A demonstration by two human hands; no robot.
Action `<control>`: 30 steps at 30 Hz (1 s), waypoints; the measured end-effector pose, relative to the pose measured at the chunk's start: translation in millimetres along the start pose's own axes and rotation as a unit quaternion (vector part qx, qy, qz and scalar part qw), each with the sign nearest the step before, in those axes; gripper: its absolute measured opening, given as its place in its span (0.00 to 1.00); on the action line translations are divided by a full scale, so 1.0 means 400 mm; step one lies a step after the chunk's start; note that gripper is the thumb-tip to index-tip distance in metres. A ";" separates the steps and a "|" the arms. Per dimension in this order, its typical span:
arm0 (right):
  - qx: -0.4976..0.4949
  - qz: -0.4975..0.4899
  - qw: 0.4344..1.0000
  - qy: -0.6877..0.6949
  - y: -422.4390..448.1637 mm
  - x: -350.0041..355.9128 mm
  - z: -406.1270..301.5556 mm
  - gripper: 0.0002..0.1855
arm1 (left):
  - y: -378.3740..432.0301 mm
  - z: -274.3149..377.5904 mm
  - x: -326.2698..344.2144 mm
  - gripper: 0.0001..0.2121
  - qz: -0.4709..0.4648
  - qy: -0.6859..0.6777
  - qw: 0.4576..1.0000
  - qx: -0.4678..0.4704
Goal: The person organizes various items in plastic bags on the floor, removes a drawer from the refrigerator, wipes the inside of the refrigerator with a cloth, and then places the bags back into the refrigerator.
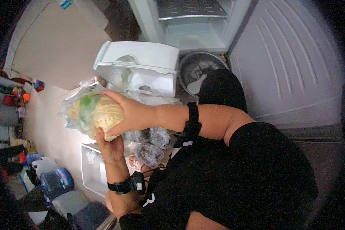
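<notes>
Both hands grip a plastic bag of pale yellow food [106,115] with a green mark on it. My right hand [132,113] lies over its right side, thumb and fingers spread around it. From below, my left hand [110,145] holds its lower edge; part of that hand is hidden behind the bag. Beneath the bag is a container holding other plastic bags, mostly covered. Several clear-wrapped dark bundles [149,153] lie just right of my left hand. White freezer drawers [152,60] stand beyond the hands.
An open fridge compartment [192,34] is at the top, its door [276,66] at right. Near it sits a round metal basin [202,61] with a white scoop [196,85]. A white drawer [95,175] stands lower left, beside a blue water bottle [56,181].
</notes>
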State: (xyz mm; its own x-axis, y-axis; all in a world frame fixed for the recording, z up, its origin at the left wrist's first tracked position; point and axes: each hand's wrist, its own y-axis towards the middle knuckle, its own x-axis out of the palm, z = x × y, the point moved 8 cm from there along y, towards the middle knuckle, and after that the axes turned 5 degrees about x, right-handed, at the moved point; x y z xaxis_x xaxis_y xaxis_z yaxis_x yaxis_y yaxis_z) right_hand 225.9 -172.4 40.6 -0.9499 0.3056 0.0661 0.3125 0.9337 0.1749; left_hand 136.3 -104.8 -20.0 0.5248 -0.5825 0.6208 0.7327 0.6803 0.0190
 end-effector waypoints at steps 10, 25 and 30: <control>-0.014 -0.167 0.986 0.013 0.123 0.181 -0.036 0.36 | 0.015 0.237 -0.054 0.22 0.043 0.010 0.995 0.090; 0.220 -0.116 0.962 -0.111 0.157 0.059 0.302 0.23 | -1.187 0.409 -0.643 0.23 0.517 0.022 0.775 0.363; 0.251 -0.177 0.939 -0.156 0.176 0.106 0.358 0.23 | -1.426 0.006 -0.619 0.21 0.632 -0.051 0.749 0.192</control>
State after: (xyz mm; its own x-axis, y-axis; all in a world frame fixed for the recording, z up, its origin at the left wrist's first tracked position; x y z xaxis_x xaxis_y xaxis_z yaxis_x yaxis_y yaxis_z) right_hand 206.2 -66.9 -84.9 -0.9741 -0.0737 -0.2136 0.0079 0.9335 -0.3585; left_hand -412.6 -347.6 -182.6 0.6432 0.6590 0.3898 -0.5106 0.7486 -0.4230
